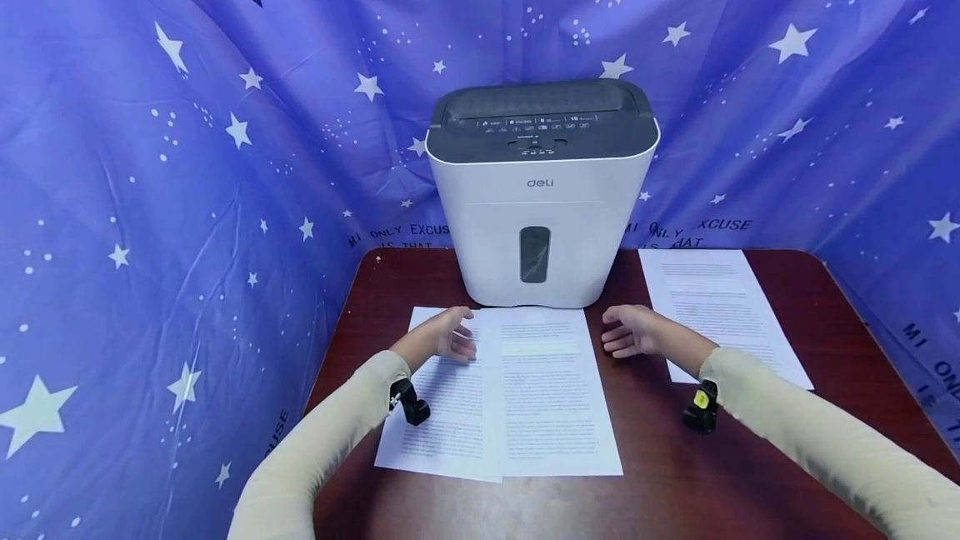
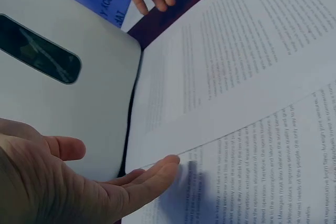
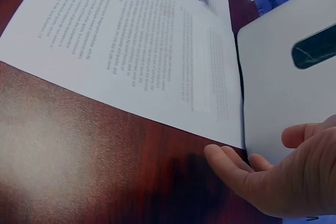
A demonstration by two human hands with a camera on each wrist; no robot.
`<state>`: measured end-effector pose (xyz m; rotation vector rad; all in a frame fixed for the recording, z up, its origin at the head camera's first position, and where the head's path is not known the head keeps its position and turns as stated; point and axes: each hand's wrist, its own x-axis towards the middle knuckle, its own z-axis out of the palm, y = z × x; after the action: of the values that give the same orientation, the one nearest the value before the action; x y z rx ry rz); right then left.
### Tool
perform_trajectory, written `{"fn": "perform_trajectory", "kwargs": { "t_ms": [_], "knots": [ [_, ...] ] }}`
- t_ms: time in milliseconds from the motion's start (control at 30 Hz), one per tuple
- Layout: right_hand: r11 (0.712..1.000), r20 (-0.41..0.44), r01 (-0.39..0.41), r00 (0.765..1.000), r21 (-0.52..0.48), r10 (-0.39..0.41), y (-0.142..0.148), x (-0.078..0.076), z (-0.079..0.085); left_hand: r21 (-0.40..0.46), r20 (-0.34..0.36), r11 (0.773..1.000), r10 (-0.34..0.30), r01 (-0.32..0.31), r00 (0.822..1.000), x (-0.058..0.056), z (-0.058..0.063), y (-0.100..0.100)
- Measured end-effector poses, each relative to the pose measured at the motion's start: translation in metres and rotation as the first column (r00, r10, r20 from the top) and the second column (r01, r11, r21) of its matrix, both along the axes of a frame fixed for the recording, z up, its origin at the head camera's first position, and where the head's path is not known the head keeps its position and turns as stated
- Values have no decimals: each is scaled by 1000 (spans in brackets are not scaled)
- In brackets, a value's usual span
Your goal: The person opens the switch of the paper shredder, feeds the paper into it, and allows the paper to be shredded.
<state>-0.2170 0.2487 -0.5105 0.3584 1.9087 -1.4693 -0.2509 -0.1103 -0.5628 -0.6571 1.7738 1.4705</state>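
Two printed sheets lie side by side and overlap in front of a paper shredder [image 1: 487, 232]: a left sheet [image 1: 442, 415] and a right sheet [image 1: 551, 398]. Over the upper part of the left sheet hovers my left hand [image 1: 447, 335], its fingers loosely bent and holding nothing. My right hand [image 1: 633, 332] is held above the table, just right of the right sheet, also with nothing in it. In the wrist views, the left hand [image 2: 79, 182] and the right hand [image 3: 283, 171] both appear beside the shredder's white front, thumbs apart from the fingers.
Another printed sheet [image 1: 712, 307] lies at the table's right, partly behind the right forearm. The dark red-brown table [image 1: 675, 490] has rounded back corners. A blue star-patterned curtain [image 1: 225, 190] hangs behind and on both sides. The shredder has a dark top with a slot.
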Motion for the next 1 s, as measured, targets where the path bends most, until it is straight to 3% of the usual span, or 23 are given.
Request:
{"fn": "perform_trajectory", "kwargs": {
  "t_ms": [67,200,467,1000],
  "knots": [
    [1000,29,-15,999,4,15,-2,1,-1,-33,20,999,16,-16,1000,18,27,8],
    [1000,71,-19,997,9,18,-6,4,-2,-36,50,999,11,-10,999,32,40,11],
    [1000,91,-16,996,25,14,-9,8,-6,-64,85,998,-16,21,996,37,39,11],
    [1000,130,-7,992,8,6,-11,11,-17,-41,86,999,26,-22,996,40,35,16]
  ]
}}
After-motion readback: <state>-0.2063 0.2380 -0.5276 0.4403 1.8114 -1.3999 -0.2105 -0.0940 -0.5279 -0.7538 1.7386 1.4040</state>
